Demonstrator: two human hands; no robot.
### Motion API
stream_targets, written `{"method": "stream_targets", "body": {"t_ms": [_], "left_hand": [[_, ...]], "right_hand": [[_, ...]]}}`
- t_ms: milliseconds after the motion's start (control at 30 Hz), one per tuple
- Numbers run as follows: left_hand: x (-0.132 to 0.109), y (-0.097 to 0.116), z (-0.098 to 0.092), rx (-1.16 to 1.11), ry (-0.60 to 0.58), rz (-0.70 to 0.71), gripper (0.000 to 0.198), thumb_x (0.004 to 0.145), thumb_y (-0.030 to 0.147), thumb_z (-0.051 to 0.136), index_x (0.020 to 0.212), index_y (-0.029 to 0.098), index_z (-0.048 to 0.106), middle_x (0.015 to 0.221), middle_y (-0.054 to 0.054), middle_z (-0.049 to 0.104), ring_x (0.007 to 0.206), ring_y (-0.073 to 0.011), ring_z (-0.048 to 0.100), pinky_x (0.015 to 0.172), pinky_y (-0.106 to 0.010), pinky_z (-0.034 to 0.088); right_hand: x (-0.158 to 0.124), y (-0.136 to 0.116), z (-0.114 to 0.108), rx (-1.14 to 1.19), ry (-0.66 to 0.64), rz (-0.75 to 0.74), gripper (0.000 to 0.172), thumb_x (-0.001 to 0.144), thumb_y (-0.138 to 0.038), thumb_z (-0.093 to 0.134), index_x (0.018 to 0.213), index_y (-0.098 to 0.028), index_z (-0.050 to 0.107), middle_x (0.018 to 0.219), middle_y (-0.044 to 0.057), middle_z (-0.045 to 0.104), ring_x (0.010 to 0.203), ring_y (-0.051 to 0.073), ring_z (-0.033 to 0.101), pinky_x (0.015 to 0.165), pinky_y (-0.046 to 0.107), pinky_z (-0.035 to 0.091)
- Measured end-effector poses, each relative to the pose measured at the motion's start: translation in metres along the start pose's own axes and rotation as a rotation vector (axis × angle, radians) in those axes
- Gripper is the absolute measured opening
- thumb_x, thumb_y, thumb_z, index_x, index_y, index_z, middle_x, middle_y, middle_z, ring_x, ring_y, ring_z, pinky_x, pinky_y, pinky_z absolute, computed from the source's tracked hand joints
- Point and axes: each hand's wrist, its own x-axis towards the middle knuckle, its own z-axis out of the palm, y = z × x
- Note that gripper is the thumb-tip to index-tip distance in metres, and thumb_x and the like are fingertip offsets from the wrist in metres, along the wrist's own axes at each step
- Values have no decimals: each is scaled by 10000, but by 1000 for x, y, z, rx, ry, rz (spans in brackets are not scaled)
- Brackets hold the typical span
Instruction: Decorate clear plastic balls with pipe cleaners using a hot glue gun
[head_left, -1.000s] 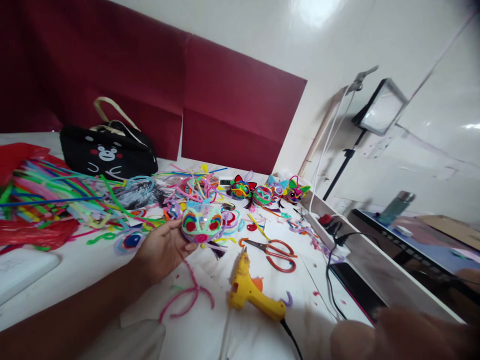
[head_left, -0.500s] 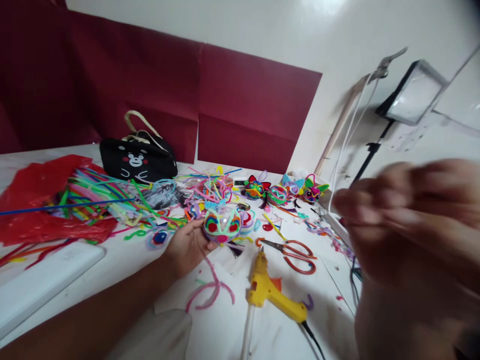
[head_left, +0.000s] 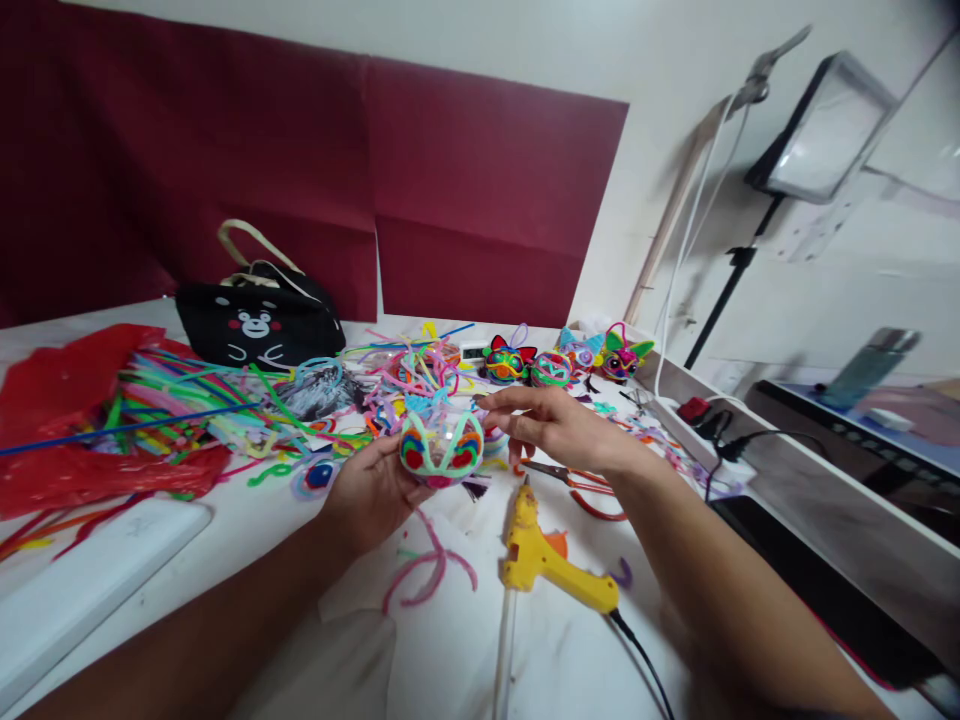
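Observation:
My left hand (head_left: 369, 492) is closed around the lower left of a clear ball decorated with pipe cleaners (head_left: 441, 458). The ball bears a face with red, blue and orange rings, green strips and a pink nose. At its right side is my right hand (head_left: 553, 424), palm down with fingers stretched out; whether the fingertips touch the ball I cannot tell. Orange-handled scissors (head_left: 597, 510) lie partly hidden below the right hand. A yellow glue gun (head_left: 559, 572) with a glue stick in its back rests nearer to me. Pink pipe cleaners (head_left: 435, 572) lie below the ball.
Several finished pipe-cleaner balls (head_left: 551, 368) stand at the back. On the left are a red plastic bag (head_left: 60, 400) with loose pipe cleaners, a black bag (head_left: 262, 325) and a white box (head_left: 97, 590). A power strip (head_left: 720, 455) and a black phone-like slab (head_left: 825, 590) lie right.
My right hand has come down and left from close to the camera to the ball's right side. The left hand still holds the ball. The view has shifted slightly.

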Motion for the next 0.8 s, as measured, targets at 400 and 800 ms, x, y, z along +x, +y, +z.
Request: {"method": "stream_targets", "body": {"t_ms": [400,800], "left_hand": [[-5,-4,3,22,2,-36,363,912,161,354,780,108,688,597,-71,660,402,-128,520,379,-228,411],[-4,0,-5,-10,73,-1,209,838,106,497,720,209,636,613,-43,679,437,-141,572,330,-204,444]], "right_hand": [[6,4,2,308,-241,99,142,874,-270,594,896,-136,634,602,-11,638,573,96,603,545,197,413],[17,19,7,757,-277,108,279,686,-278,799,864,-120,653,612,1,693,538,100,643,520,186,461]]}}
